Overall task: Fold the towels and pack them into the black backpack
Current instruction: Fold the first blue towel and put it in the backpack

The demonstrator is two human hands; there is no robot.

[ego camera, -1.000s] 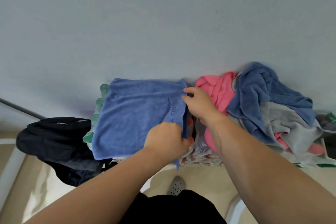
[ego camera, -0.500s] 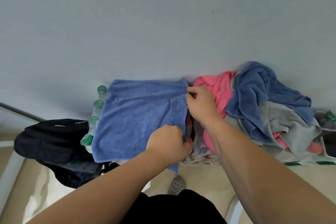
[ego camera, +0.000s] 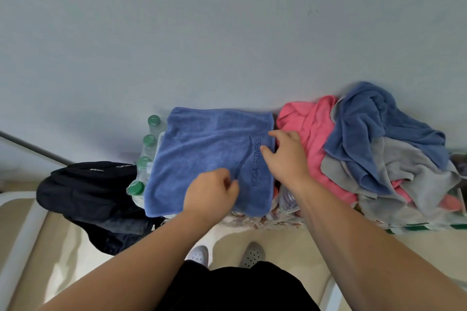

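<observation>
A blue towel (ego camera: pixel 202 156) printed "YOGA FITNESS" lies folded flat on packs of bottles against the wall. My left hand (ego camera: pixel 212 192) rests on its front middle, fingers loosely curled and holding nothing. At the towel's right edge my right hand (ego camera: pixel 285 154) touches the cloth with spread fingers. The black backpack (ego camera: pixel 83 192) slumps on the floor to the left of the bottles. To the right, a heap of unfolded towels holds a pink one (ego camera: pixel 308 129), a darker blue one (ego camera: pixel 379 129) and a grey one (ego camera: pixel 409 174).
Green-capped water bottles (ego camera: pixel 149 141) stick out from under the towel's left side. A plain grey wall (ego camera: pixel 227 33) stands right behind everything. Beige floor (ego camera: pixel 285 245) and my two shoes are below me. A white edge (ego camera: pixel 17 235) runs at the left.
My left hand let go of the towel's front right corner and slid left onto the cloth. The right hand released its pinch on the far corner and now lies on the edge.
</observation>
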